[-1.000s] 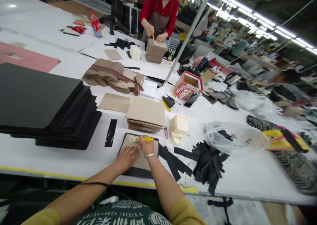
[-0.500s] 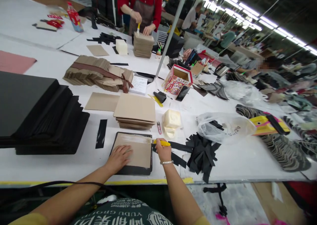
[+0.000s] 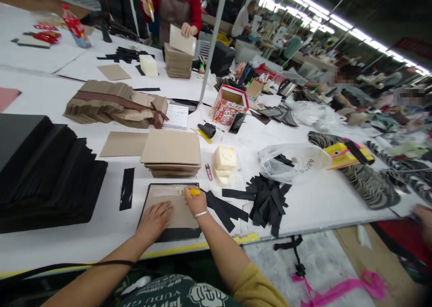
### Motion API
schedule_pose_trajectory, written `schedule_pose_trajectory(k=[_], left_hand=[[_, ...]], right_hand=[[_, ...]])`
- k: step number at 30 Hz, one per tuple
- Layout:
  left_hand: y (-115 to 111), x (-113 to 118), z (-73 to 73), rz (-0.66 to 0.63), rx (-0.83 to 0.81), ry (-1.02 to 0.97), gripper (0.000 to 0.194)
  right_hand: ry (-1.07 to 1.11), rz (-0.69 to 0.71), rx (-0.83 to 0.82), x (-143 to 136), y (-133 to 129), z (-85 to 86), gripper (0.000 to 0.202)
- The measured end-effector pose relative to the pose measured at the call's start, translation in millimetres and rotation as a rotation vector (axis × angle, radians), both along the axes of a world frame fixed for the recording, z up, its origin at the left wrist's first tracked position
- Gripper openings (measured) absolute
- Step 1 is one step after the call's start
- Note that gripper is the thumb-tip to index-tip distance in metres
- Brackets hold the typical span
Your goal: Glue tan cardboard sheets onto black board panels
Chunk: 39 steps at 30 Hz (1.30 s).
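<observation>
A beige board (image 3: 178,214) lies on a black sheet (image 3: 182,234) near the table's front edge, with a wet whitish streak along its upper part. My left hand (image 3: 157,221) rests on the board's left side, fingers spread. In my right hand (image 3: 195,202) is a yellow-handled brush (image 3: 193,191), its bristles touching the upper part of the board. Just behind stands a stack of beige boards (image 3: 170,149). A pale block-shaped container (image 3: 225,158) and small pink-handled snips (image 3: 209,172) lie right of the stack.
A tall black stack (image 3: 43,176) stands at left. Black strips (image 3: 268,201) are heaped at right beside a plastic bag (image 3: 290,163). A metal pole (image 3: 213,41) rises behind. Across the table, a person in red (image 3: 178,10) holds a brush and a board.
My right hand has moved the brush left across the board. The view has shifted. Across the table, the person's brush has risen and a board is lifted from their stack.
</observation>
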<state>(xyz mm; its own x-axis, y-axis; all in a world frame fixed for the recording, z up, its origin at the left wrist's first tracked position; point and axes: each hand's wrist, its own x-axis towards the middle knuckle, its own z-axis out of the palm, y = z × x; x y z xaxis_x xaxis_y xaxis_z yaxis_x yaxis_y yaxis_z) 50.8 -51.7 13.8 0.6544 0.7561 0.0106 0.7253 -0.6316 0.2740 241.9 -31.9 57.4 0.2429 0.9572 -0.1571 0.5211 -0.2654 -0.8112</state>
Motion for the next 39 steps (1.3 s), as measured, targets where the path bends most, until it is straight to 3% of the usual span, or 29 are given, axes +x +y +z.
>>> schedule_pose_trajectory(k=[3,5,10,12,14,17,23,25,27,30,33,39], left_hand=[[0,-1,-1.3,0.007,0.0,-0.012,0.038],[0,-1,-3.8,0.014,-0.003,-0.013,0.037],[-1,1,-5.5,0.032,-0.015,0.04,0.037],[-1,5,-1.0,0.041,-0.018,0.077,0.037],[-1,9,5.0,0.047,-0.027,0.107,0.036],[-5,11,7.3,0.058,-0.045,0.117,0.036],[7,16,-21.2,0.081,-0.073,-0.008,0.042],[9,21,-12.4,0.078,-0.086,-0.137,0.04],[9,29,6.5,0.049,-0.139,-0.276,0.038],[10,46,33.4,0.05,-0.383,-0.383,0.038],[14,63,47.6,0.097,-0.6,-0.408,0.036],[9,79,50.5,0.165,-0.664,-0.458,0.031]], right_hand=[[0.016,-0.076,0.008,55,-44,11.0,0.037],[-0.118,-0.101,-0.001,80,-75,6.8,0.033],[-0.733,-0.15,-0.104,106,-121,-46.6,0.019],[-0.814,-0.143,-0.135,108,-126,-65.2,0.019],[-0.83,-0.134,-0.153,111,-127,-72.3,0.022],[-0.801,-0.133,-0.096,116,-130,-65.0,0.028],[-0.765,-0.205,0.067,134,-128,-44.3,0.02],[-0.788,-0.175,0.041,138,-125,-32.6,0.022],[-0.818,-0.159,0.006,140,-121,-20.9,0.022],[-0.828,-0.136,0.003,143,-116,-13.0,0.019],[-0.822,-0.107,0.033,142,-115,-18.5,0.02],[-0.807,-0.025,0.048,121,-117,-52.4,0.018]])
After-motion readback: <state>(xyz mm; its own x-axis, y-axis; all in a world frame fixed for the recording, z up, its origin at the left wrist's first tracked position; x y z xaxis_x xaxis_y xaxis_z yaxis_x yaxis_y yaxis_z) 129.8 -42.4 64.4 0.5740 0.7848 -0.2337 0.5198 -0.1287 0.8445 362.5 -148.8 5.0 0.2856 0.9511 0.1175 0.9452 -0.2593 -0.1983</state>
